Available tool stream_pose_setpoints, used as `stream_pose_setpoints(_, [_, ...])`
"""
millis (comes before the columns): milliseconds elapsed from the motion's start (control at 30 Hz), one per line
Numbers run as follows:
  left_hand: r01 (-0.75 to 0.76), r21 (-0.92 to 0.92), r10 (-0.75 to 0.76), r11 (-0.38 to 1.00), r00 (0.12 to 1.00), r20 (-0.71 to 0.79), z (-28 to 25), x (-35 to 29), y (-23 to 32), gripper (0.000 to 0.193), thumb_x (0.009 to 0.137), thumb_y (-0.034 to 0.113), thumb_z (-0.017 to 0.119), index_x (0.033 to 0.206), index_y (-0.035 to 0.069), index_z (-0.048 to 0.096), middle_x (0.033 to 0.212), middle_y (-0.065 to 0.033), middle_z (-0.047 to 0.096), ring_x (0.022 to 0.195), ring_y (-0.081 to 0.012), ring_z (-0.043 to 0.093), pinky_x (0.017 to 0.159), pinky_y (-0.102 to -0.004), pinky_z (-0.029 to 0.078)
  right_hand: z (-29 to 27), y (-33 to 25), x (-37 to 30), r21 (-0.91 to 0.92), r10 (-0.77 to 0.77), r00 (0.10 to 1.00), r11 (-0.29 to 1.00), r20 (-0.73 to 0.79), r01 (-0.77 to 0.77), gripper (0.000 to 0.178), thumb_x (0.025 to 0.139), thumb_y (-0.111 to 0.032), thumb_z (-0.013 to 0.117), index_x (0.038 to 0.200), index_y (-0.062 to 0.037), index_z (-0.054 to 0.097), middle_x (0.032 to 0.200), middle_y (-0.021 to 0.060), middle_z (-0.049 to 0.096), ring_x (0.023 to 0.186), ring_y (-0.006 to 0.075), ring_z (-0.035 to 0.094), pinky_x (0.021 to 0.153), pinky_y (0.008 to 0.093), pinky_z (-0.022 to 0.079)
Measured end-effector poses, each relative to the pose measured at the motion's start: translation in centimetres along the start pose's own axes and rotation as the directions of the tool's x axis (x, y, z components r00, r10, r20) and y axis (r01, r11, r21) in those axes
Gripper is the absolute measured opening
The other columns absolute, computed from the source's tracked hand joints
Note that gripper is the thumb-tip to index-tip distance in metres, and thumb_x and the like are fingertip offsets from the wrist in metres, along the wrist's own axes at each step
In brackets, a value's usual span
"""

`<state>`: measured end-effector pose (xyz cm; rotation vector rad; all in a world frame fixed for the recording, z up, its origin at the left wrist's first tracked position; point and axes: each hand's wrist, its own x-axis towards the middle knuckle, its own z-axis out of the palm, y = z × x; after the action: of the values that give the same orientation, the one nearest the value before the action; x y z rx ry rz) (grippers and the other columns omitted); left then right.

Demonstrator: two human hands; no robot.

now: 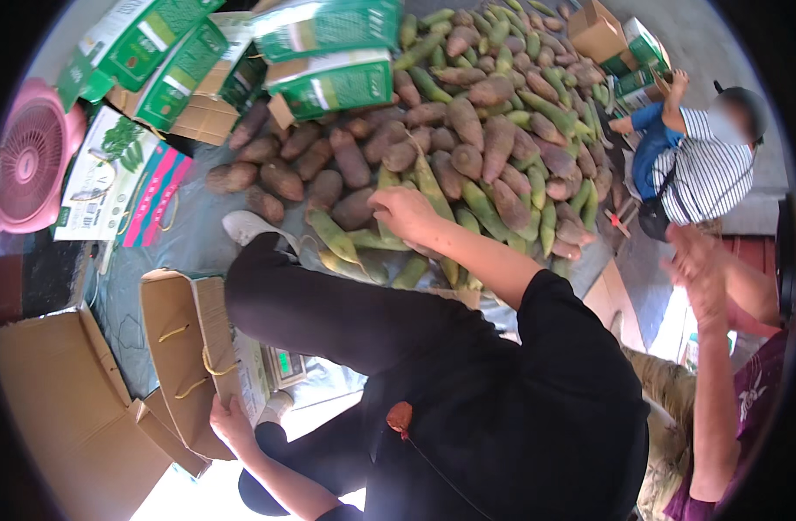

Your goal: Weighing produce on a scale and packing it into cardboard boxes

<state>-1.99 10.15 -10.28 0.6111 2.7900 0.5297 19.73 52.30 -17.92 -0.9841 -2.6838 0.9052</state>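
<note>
So the thing to start from is the pile of brown roots and long green vegetables [498, 143], spread out right in front of the wearer. The right hand [405, 213] is at its near left edge, fingers curled down over a brown root [355, 210] and a green vegetable [388, 184]. Can't tell if it's gripping either one or just resting on top, the fingertips are hidden.

My take on doing this bit well: get the fingers around the thick middle of one piece, not the thin tip, and lift straight up so the neighbours don't roll. The bent leg [328, 308] runs along the pile's near side, so I'd give it plenty of clearance.

The cardboard box [174, 347] with yellow cord handles is left of the pile and nearer the body. The left hand [231, 425] has its near edge pinched between thumb and fingers, forearm coming up from below. I'd hold it lightly, as that wall looks easy to crease.

Right arm comes across from the pile's near right, elbow bent, wrist dropped. Farther out, a scale [283, 365] sits nearer the body than the pile, and green cartons [328, 87] stand at its far left.
</note>
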Motion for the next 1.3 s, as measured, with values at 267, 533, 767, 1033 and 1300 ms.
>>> stream_pose_setpoints(267, [-0.062,0.000,0.062,0.998,0.998,0.002,0.2,0.4,-0.6,0.024,0.080,0.006,0.058,0.098,-0.008,0.059,0.080,-0.0257,0.063,0.075,-0.0407,0.062,0.069,-0.0437,0.047,-1.6,9.4,-7.3,-0.260,0.208,0.968,0.935,-0.143,-0.240,0.025,0.074,-0.017,0.068,0.097,-0.0118,0.063,0.099,0.0083,0.061,0.101,0.0279,0.056,0.080,0.0430,0.045])
stream_pose_setpoints(533, [-0.043,0.000,0.043,0.999,0.999,-0.008,0.3,0.2,0.1,0.021,0.079,0.006,0.058,0.094,-0.008,0.059,0.077,-0.0246,0.062,0.073,-0.0384,0.063,0.068,-0.0435,0.046,-7.4,16.9,-11.0,-0.261,0.695,0.591,0.532,-0.409,-0.806,0.048,0.070,-0.030,0.074,0.112,-0.0135,0.057,0.114,0.0091,0.054,0.111,0.0291,0.051,0.085,0.0451,0.047])
stream_pose_setpoints(767, [-0.049,-0.027,0.049,0.998,0.999,-0.018,0.4,0.3,0.6,0.019,0.077,0.004,0.056,0.093,-0.004,0.060,0.076,-0.0220,0.063,0.070,-0.0370,0.063,0.067,-0.0422,0.047,-8.3,17.4,-11.4,-0.257,0.933,0.337,0.297,-0.128,-0.920,0.076,0.068,-0.041,0.078,0.130,-0.0149,0.044,0.135,0.0070,0.045,0.127,0.0270,0.042,0.097,0.0494,0.041])
stream_pose_setpoints(1033, [-0.071,-0.044,0.070,0.996,0.997,-0.034,0.3,0.0,0.3,0.019,0.076,0.004,0.057,0.093,-0.004,0.060,0.076,-0.0226,0.062,0.070,-0.0381,0.062,0.066,-0.0420,0.047,-7.3,17.4,-10.6,-0.351,0.934,0.331,0.267,-0.135,-0.898,0.069,0.069,-0.033,0.079,0.126,-0.0145,0.043,0.133,0.0064,0.045,0.126,0.0280,0.042,0.096,0.0480,0.042])
stream_pose_setpoints(1300, [-0.008,0.000,0.008,1.000,1.000,0.001,-0.2,-0.3,1.1,0.012,0.078,0.005,0.057,0.088,-0.002,0.059,0.075,-0.0221,0.060,0.073,-0.0400,0.060,0.066,-0.0429,0.046,-6.6,17.3,-11.3,-0.349,0.874,0.483,0.436,-0.057,-0.830,0.069,0.060,-0.028,0.081,0.120,-0.0114,0.049,0.124,0.0094,0.054,0.118,0.0306,0.050,0.092,0.0497,0.044])
